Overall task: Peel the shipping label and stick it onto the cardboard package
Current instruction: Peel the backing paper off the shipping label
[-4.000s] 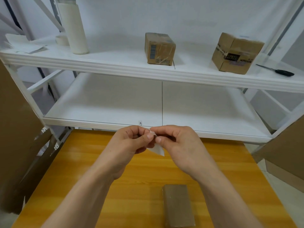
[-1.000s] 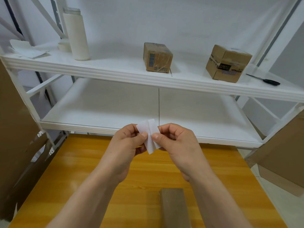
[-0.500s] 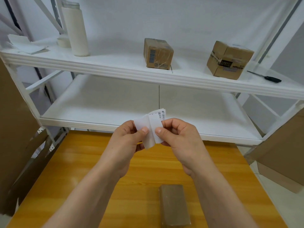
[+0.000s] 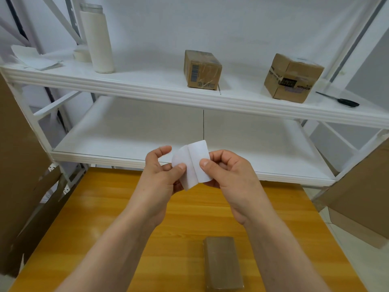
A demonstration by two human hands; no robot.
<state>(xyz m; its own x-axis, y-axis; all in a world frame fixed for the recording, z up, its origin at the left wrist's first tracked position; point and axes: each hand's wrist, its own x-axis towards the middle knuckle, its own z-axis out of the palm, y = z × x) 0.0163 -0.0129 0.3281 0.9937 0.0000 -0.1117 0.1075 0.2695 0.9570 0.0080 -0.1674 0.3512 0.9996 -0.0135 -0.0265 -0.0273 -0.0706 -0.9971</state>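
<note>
Above the far part of the wooden table I hold a white shipping label between both hands. It has split into two white layers that spread apart in a V. My left hand pinches the left layer with thumb and fingers. My right hand pinches the right layer. A small brown cardboard package lies flat on the table close to me, below my right forearm, untouched.
A white metal shelf rack stands behind the table. Its upper shelf carries two cardboard boxes, a white bottle, a tape roll, papers and a dark-handled tool. Brown cardboard sheets lean at both sides.
The two layers of the label have come further apart and spread wider between my hands. My left index finger has lifted off. Earlier my hands only picked at one corner.
</note>
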